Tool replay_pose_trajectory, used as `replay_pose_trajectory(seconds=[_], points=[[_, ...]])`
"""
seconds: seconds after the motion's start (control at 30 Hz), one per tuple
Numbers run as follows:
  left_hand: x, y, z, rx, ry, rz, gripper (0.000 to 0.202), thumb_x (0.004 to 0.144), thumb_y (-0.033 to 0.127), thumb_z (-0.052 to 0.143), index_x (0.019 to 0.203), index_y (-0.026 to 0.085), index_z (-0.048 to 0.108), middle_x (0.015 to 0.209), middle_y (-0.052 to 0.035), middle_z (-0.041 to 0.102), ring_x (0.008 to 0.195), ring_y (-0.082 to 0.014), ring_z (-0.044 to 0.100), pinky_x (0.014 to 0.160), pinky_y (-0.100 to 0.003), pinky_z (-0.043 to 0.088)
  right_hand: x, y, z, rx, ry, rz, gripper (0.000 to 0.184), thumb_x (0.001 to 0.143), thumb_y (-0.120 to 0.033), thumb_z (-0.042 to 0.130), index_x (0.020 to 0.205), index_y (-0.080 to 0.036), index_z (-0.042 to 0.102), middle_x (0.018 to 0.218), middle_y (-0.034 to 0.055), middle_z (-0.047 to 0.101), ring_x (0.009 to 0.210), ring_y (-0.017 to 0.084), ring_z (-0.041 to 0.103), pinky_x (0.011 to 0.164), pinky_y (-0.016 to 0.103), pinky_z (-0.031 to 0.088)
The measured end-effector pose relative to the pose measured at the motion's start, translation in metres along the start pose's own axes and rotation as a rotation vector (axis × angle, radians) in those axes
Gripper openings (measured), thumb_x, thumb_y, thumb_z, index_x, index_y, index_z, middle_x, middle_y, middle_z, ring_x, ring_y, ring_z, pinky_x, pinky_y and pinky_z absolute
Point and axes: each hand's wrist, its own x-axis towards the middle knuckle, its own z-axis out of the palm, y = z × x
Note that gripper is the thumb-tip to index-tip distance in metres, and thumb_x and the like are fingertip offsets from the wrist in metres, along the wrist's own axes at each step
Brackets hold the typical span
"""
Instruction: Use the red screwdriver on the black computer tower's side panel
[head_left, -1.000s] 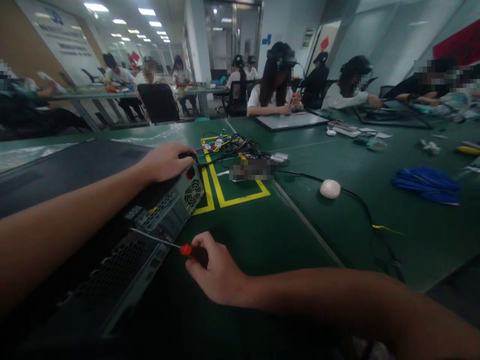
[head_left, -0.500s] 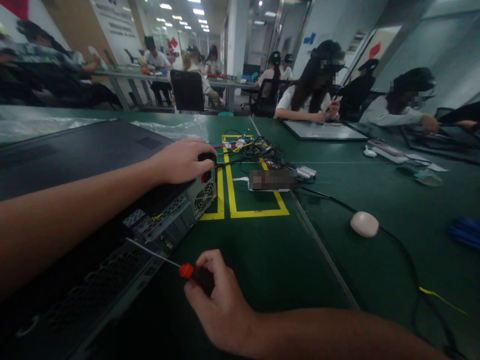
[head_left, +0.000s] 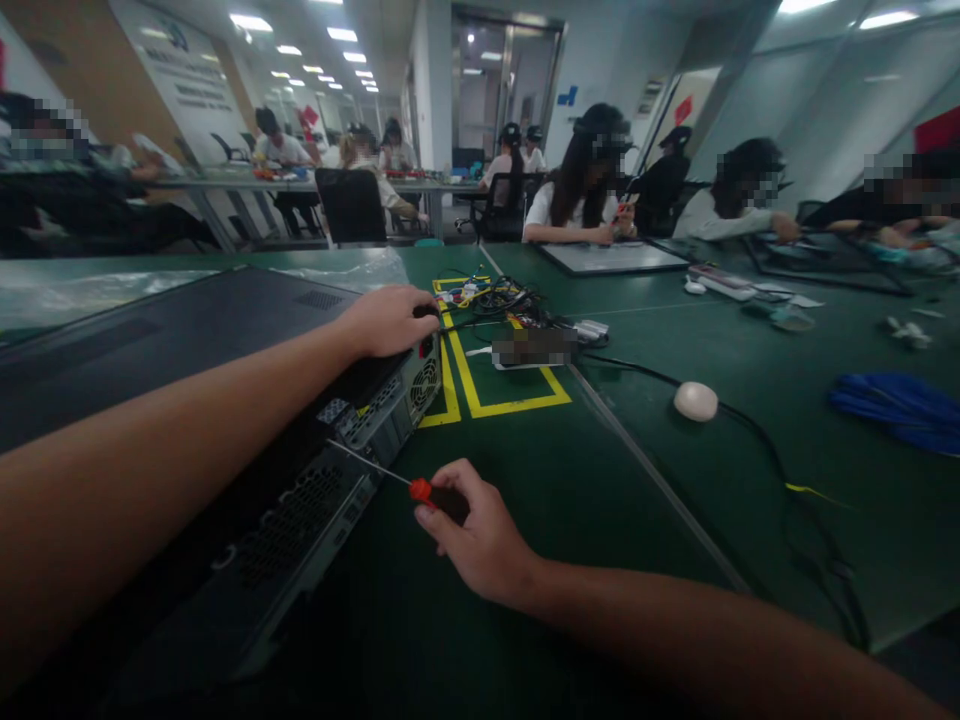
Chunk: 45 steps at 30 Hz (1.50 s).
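A black computer case (head_left: 225,335) lies on its side on the green table, its rear panel with a round fan grille (head_left: 424,385) facing right. My left hand (head_left: 394,318) is laid over the case's top at the far rear corner, fingers curled over the edge. In my right hand (head_left: 480,525) is a screwdriver (head_left: 421,490) with a red and black handle, closed between thumb and fingers. Its thin shaft points left, and the tip meets the rear panel close to the top cover's edge. Whether a screw sits under the tip cannot be made out.
Beyond the case lies a tangle of cables (head_left: 517,300) within yellow tape markings (head_left: 517,408). A white mouse-like object (head_left: 696,401), a black cord (head_left: 765,450) and a blue bundle (head_left: 896,410) are on the right. Clear plastic wrap (head_left: 352,272) lies behind. Several people sit at tables.
The camera view has turned to the right and tilted up somewhat. My left hand stays on the case's corner, and the screwdriver's tip remains against the rear panel.
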Motion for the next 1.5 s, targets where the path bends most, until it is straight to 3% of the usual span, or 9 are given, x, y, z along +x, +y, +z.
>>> replay_pose_trajectory(seconds=[0.37, 0.5, 1.0, 1.17, 1.33, 1.5], points=[[0.001, -0.001, 0.000, 0.012, -0.008, -0.014, 0.072, 0.109, 0.053, 0.047, 0.156, 0.019, 0.090, 0.160, -0.0197, 0.090, 0.149, -0.0394, 0.082, 0.131, -0.051, 0.063, 0.005, 0.000, -0.005, 0.053, 0.006, -0.012, 0.028, 0.110, -0.047, 0.089, 0.117, -0.025, 0.073, 0.102, 0.0003, 0.074, 0.082, 0.019, 0.072, 0.065, 0.029, 0.063], [-0.001, 0.001, -0.002, -0.020, -0.008, -0.003, 0.073, 0.108, 0.051, 0.049, 0.158, 0.018, 0.090, 0.161, -0.0222, 0.089, 0.149, -0.0409, 0.082, 0.132, -0.055, 0.062, 0.002, -0.003, -0.006, 0.037, 0.020, -0.007, 0.029, 0.110, -0.047, 0.090, 0.121, -0.024, 0.077, 0.102, 0.0005, 0.074, 0.084, 0.019, 0.073, 0.067, 0.030, 0.066], [-0.003, 0.005, -0.005, -0.058, -0.012, -0.028, 0.066, 0.108, 0.045, 0.053, 0.155, 0.018, 0.090, 0.162, -0.0215, 0.087, 0.150, -0.0407, 0.080, 0.132, -0.055, 0.059, 0.001, -0.003, -0.009, -0.035, -0.008, -0.066, 0.031, 0.119, -0.054, 0.077, 0.122, -0.023, 0.078, 0.103, 0.0012, 0.070, 0.075, 0.017, 0.069, 0.067, 0.032, 0.064], [0.004, 0.009, -0.014, 0.041, -0.054, -0.035, 0.064, 0.107, 0.053, 0.059, 0.155, 0.023, 0.089, 0.155, -0.0168, 0.090, 0.144, -0.0403, 0.081, 0.123, -0.053, 0.063, 0.000, -0.006, -0.008, -0.108, -0.020, -0.119, 0.035, 0.126, -0.057, 0.070, 0.118, -0.023, 0.078, 0.097, 0.0015, 0.067, 0.078, 0.020, 0.068, 0.067, 0.032, 0.057], [0.024, 0.020, -0.022, 0.093, -0.160, -0.076, 0.065, 0.098, 0.066, 0.072, 0.142, 0.026, 0.096, 0.134, -0.0163, 0.094, 0.131, -0.0453, 0.084, 0.110, -0.055, 0.066, -0.001, -0.011, -0.010, -0.137, -0.033, -0.106, 0.030, 0.126, -0.053, 0.066, 0.117, -0.025, 0.075, 0.089, 0.0000, 0.064, 0.079, 0.022, 0.066, 0.068, 0.033, 0.051], [0.027, 0.026, -0.009, -0.039, -0.102, -0.124, 0.064, 0.106, 0.061, 0.061, 0.135, 0.019, 0.098, 0.132, -0.0195, 0.093, 0.125, -0.0419, 0.084, 0.108, -0.052, 0.066, 0.000, -0.015, -0.010, -0.154, -0.009, -0.098, 0.018, 0.112, -0.041, 0.079, 0.117, -0.027, 0.069, 0.099, 0.0002, 0.072, 0.088, 0.023, 0.068, 0.084, 0.038, 0.055]])
